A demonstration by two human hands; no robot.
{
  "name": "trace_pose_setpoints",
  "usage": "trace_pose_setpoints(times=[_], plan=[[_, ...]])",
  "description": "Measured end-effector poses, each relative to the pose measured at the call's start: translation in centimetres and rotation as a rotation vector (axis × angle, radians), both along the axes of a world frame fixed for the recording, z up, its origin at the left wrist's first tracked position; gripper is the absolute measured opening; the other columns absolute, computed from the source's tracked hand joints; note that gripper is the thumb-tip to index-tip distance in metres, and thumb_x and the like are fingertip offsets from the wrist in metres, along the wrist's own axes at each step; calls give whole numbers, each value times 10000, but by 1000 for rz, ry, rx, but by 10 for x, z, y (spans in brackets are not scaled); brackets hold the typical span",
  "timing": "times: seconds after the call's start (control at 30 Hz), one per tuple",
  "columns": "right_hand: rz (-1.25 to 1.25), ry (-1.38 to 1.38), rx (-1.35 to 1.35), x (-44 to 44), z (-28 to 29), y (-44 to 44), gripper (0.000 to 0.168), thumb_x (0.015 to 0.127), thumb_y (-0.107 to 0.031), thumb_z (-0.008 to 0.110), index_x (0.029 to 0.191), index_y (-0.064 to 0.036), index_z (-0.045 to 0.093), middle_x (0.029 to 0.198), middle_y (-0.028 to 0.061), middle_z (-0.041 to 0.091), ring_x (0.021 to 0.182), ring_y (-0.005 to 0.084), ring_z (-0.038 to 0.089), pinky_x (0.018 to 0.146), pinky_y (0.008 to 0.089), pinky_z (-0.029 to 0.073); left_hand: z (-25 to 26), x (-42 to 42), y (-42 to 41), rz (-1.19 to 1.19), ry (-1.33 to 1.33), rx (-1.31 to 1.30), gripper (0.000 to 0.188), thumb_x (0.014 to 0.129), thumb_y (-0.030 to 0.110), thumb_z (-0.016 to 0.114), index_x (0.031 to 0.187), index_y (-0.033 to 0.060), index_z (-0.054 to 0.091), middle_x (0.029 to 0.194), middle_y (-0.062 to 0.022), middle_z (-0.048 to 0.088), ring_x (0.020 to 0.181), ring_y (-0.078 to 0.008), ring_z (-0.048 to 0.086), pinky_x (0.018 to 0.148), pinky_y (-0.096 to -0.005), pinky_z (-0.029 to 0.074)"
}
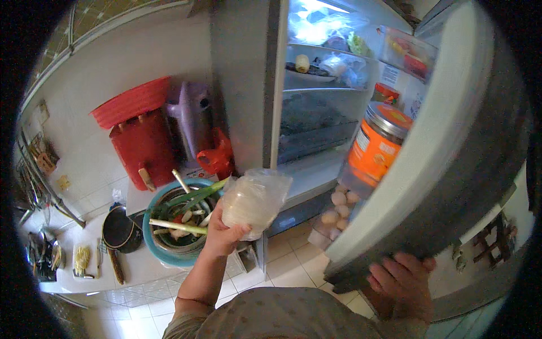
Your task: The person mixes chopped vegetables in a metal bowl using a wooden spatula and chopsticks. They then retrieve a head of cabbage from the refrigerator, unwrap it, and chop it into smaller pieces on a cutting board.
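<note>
A clear plastic bag with pale contents [253, 203] is gripped in my left hand [226, 235], in front of the open refrigerator. My right hand [402, 279] rests with bent fingers against the lower edge of the refrigerator door [449, 140], which stands open on the right. Lit shelves [326, 89] inside carry a plate with a peeled pale vegetable and several plastic bags. The door racks hold an orange-labelled jar [374, 144], a clear box [408, 51] and several eggs [338, 207]. Left of the bag, a blue basin [148, 237] holds a bowl with leeks and other vegetables.
On the counter [139, 275] are a dark pot [122, 229], a cutting board with shredded yellow food [82, 258] and a utensil holder [44, 260]. Behind the basin stand a red container [144, 148] under a red basket [131, 101], a purple pitcher [190, 118] and a red bag [218, 156].
</note>
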State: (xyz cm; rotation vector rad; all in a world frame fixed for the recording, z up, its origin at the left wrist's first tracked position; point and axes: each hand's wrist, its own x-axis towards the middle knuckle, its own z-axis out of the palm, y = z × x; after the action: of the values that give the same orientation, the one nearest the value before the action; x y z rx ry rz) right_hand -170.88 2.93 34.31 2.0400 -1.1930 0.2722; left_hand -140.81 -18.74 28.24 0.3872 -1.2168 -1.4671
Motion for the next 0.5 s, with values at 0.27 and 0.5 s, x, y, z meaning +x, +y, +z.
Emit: trace_pose_setpoints(times=[0.27, 0.5], plan=[[-41, -1134, -689, -147, -133, 112, 560, 819, -274, 615, 1293, -88, 382, 1345, 94, 320, 1201, 266, 370, 1016, 416, 281, 44, -117, -28, -38, -176, -190, 573, 723, 178, 752, 1204, 31, 478, 1064, -42, 579, 975, -147, 555, 861, -289, 438], [-154, -1388, -780, -260, -179, 171, 677, 865, -279, 565, 1406, -55, 226, 1462, 139, 216, 1300, 295, 278, 1066, 436, 236, 121, -206, -135, 586, -177, -306, 693, 783, 274, 717, 1271, -38, 337, 1097, -142, 544, 962, -194, 567, 768, -297, 491]])
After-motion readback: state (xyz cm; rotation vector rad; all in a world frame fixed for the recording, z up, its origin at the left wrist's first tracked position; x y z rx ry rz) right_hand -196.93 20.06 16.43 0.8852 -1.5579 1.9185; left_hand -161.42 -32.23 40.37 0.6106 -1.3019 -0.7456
